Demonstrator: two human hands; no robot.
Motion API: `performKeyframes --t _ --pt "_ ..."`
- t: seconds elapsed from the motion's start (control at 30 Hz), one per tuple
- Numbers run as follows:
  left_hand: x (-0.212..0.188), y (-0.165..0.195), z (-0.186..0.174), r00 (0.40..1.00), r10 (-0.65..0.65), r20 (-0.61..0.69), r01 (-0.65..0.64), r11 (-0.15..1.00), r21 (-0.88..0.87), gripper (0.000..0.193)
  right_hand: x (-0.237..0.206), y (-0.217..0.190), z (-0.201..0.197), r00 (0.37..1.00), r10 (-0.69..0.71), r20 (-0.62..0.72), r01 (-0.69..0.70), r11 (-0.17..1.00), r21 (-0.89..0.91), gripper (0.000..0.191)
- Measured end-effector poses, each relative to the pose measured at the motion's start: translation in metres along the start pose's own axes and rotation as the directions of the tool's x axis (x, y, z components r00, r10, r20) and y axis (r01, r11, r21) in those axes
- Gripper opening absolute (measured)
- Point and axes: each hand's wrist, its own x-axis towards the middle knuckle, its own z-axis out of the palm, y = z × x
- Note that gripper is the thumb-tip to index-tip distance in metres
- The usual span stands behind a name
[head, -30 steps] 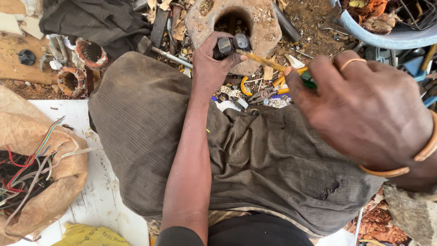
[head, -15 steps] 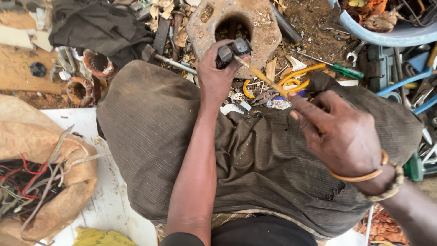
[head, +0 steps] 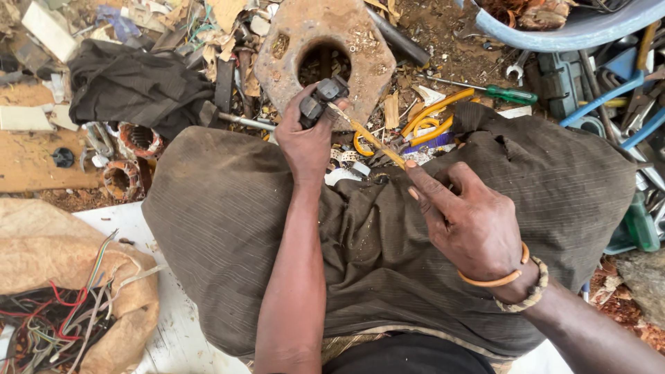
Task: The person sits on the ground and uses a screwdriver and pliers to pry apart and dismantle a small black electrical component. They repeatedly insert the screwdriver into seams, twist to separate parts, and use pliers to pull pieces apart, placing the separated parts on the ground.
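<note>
Left hand (head: 308, 142) fingers grasp a small dark metal part (head: 322, 99); right hand (head: 467, 221) fingers, clenched on a thin yellow-handled tool (head: 367, 136), pry at it; steadier leverage needed next.

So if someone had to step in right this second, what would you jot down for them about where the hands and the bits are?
Left hand: gripping a small dark metal part over the rusty block with a hole.
Right hand: holding a thin yellowish tool, tip against the part.
Done: the part is up off the ground, tool applied.
Left: the part looks unopened, in one piece.
Nearby: green-handled screwdriver, sack of wires.
</note>
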Motion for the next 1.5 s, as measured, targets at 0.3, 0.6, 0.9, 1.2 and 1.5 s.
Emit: performKeyframes --t 0.3,0.6,0.9,1.2,1.5 --pt "-0.001 0.001 0.002 0.997 -0.073 0.007 0.073 0.996 -0.054 0.039 -0.003 0.001 0.004 1.000 0.018 0.024 -0.020 0.997 0.077 0.039" --pt "-0.004 -0.005 0.003 1.000 0.018 -0.010 -0.018 1.000 -0.008 0.041 0.002 -0.004 0.002 0.994 0.096 0.051 -0.102 0.983 0.149 0.040" --pt "-0.012 -0.009 0.012 0.988 0.104 -0.116 -0.092 0.990 0.103 0.039 -0.005 -0.016 0.016 0.987 0.126 0.096 -0.127 0.992 0.001 0.057" --pt "-0.012 -0.009 0.019 0.979 0.092 -0.179 -0.081 0.995 0.065 0.039 -0.009 -0.027 0.036 0.991 0.133 0.017 -0.134 0.990 0.034 0.052" --pt "-0.015 -0.015 0.014 0.986 0.060 -0.155 -0.034 0.986 0.164 0.044 -0.001 -0.005 0.026 0.994 0.099 0.035 -0.096 0.729 0.678 0.037"
